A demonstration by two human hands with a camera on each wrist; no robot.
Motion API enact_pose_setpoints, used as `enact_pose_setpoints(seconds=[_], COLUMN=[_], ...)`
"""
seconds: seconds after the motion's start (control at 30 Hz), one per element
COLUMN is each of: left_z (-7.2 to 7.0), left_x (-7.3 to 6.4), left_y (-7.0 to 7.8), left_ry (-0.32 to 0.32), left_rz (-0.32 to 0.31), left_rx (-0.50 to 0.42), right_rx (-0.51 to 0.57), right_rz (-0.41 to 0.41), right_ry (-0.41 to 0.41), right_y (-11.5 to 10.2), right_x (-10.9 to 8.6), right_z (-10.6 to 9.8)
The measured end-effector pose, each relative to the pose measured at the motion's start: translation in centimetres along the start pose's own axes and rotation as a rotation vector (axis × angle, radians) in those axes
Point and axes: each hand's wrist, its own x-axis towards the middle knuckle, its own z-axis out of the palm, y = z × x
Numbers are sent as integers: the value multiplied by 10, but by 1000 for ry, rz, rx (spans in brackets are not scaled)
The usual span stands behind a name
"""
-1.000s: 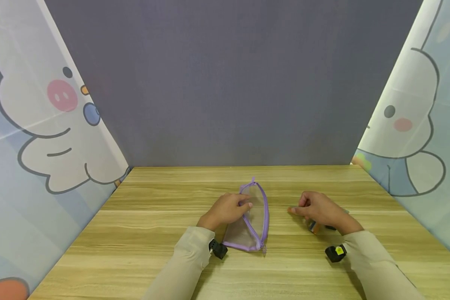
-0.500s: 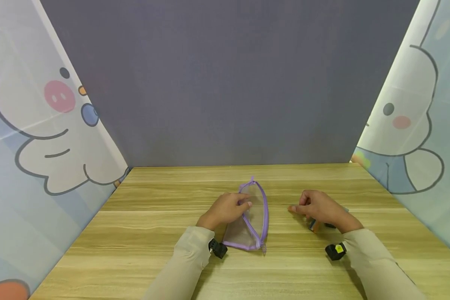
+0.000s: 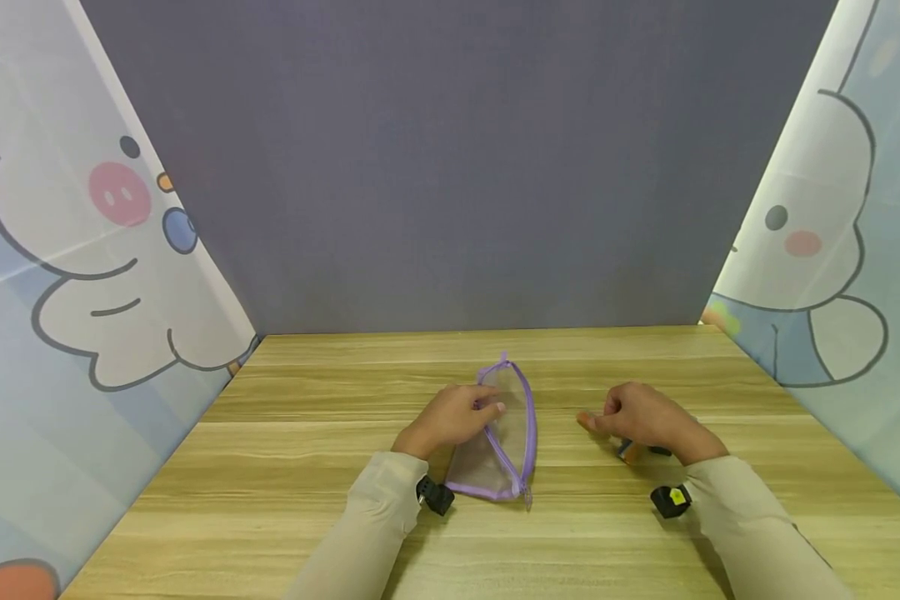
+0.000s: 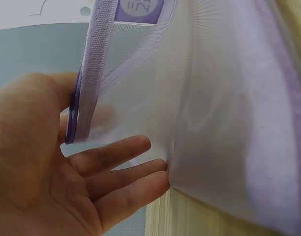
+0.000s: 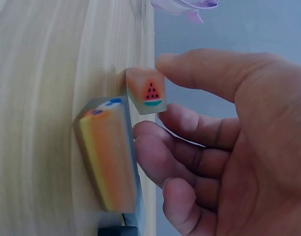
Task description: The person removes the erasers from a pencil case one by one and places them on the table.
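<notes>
My left hand (image 3: pixel 448 418) grips the edge of a purple-trimmed mesh zipper pouch (image 3: pixel 480 468), its mouth parted. In the left wrist view the thumb and index finger pinch the zipper edge of the pouch (image 4: pixel 219 118), while the other fingers extend beside the mesh. To the right, my right hand (image 3: pixel 645 417) hangs low over the table. Its thumb and index finger pinch a small block that looks like an eraser with a watermelon print (image 5: pixel 149 91). Beneath that hand lies a larger orange-and-yellow block (image 5: pixel 108 157), partly hidden from the head view.
A dark object (image 3: pixel 660 452) lies partly under the right wrist. The wood-grain table (image 3: pixel 307 500) meets a grey panel (image 3: pixel 450 167) at the back. Cartoon-printed sheets (image 3: pixel 67 208) stand along both sides.
My right hand has shifted very slightly, its thumb lying a little lower. The left hand keeps its grip on the pouch, which has not visibly moved.
</notes>
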Motion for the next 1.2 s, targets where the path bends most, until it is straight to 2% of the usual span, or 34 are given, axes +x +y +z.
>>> enact_pose_setpoints(seconds=[0.17,0.33,0.47,0.53,0.87,1.2], left_z=[0,-2,-5,-6,-10,-13], left_x=[1,0,-2,-3,-3,-1], left_y=[0,-2,-4,-5,-10,-13], left_ry=[-7,-11,-4,2,77,93], left_rz=[13,61,121,131,109,101], left_rx=[-12,-21,22,48,72,110], right_rx=[-26,-31,-17,-12,-12,-60], right_rz=[-38,-77,-103,-109,-130,-149], right_ry=[9,49,115,152,246,321], right_y=[1,0,-3,-5,-6,-4], right_x=[0,1,2,3,5,6], right_z=[-2,-3,-4,-5,-7,-9])
